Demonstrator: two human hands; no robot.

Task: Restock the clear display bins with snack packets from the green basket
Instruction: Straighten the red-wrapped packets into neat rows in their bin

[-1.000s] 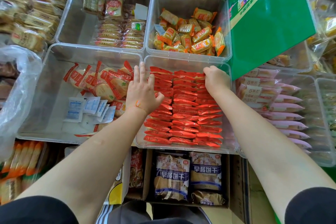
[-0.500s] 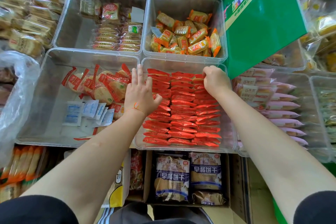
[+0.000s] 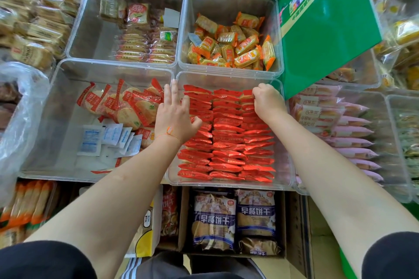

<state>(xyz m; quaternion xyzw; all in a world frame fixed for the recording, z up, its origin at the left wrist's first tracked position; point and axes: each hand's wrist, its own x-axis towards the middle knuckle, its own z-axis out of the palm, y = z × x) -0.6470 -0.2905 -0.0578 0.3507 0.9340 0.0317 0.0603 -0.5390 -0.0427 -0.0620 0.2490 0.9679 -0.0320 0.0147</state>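
Red packets point(image 3: 226, 133): three tight rows standing on edge, filling the near middle clear bin point(image 3: 229, 186).
Right hand point(image 3: 267, 102): fingers curled, pinching packets at the far end of the right row.
Left hand point(image 3: 175, 113): fingers straight, flat against the left row by the bin's left wall.
Left bin point(image 3: 45, 120): round crackers in red-striped wrappers, white sachets.
Far bin point(image 3: 231, 0): loose orange packets.
Green box point(image 3: 328, 29): tilted, right of the far bin.
Change: both hands much as half a second ago.
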